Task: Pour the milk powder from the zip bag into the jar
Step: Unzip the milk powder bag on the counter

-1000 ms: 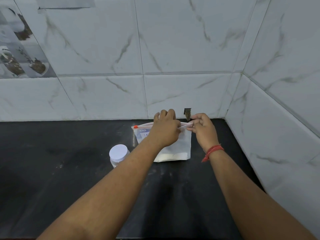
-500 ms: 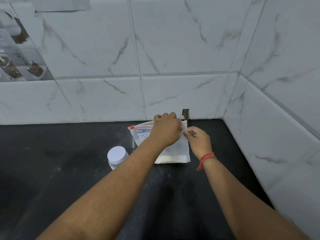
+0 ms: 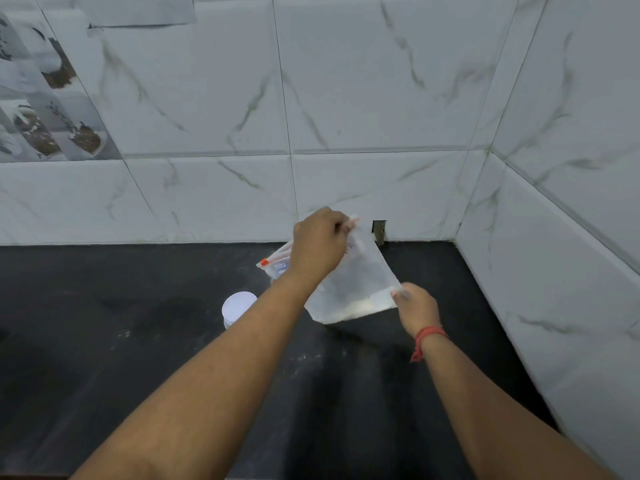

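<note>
The left hand is pinching the clear plastic zip bag by its top; the right hand is pinching its lower corner.

I see both forearms bare to the frame's lower edge, no sleeves. The right wrist carries a red thread band (loose ends hang below). Left wrist unadorned.

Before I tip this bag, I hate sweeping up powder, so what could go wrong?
The jar still wears its white lid, so a pour now would spill onto the counter. The zip bag hangs tilted between the left hand and right hand, so powder could slide out unevenly.
</note>
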